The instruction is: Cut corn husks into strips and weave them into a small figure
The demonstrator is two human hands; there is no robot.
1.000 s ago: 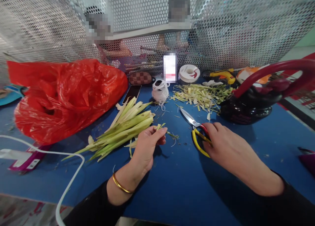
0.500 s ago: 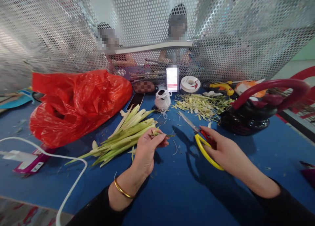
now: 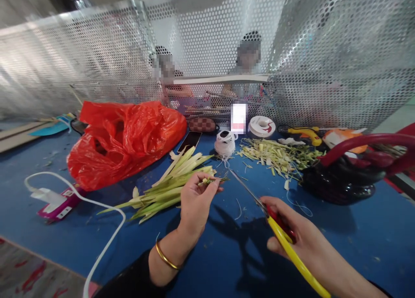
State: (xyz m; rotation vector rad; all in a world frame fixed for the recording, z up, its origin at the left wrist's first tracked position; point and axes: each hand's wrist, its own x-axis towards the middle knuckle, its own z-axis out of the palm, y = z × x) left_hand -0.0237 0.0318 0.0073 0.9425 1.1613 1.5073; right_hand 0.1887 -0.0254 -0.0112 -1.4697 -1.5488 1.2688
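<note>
Blue table (image 3: 356, 229) bears one bag (image 3: 123, 138), one stalk pile (image 3: 168, 183); left hand (image 3: 194, 200) pinches one scrap (image 3: 210, 181); right hand (image 3: 301, 241) grips one scissors (image 3: 279, 234).

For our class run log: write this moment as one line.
left hand: pinches small stem bundle | right hand: holds scissors, blades toward bundle | nearby: leaf stalks, red bag

Stalks (image 3: 168, 183) left of scissors (image 3: 259, 201), bag (image 3: 126, 136) behind, on table (image 3: 340, 233).
</note>
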